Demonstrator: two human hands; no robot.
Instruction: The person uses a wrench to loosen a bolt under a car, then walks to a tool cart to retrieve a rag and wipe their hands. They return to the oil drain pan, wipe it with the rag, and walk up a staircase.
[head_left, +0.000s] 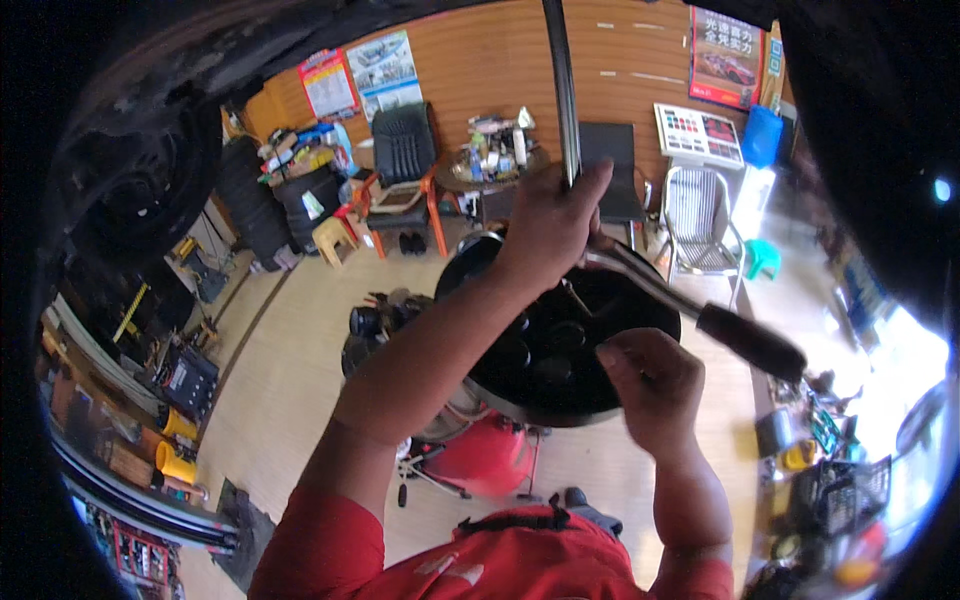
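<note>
My left hand is raised, its fingers wrapped round a ratchet wrench with a long metal extension bar that runs up to the dark underside overhead. From that hand the wrench's black handle slants down to the right. Lower down, my right hand is closed with curled fingers, over the right part of a round black drain pan. Whatever its fingers may hold is hidden. A red tank stands beneath the pan.
Dark vehicle parts frame the view above. Behind the pan stand a black armchair, a cluttered round table and a metal chair. Stacked tyres rise at the left. Crates and tools crowd the right side.
</note>
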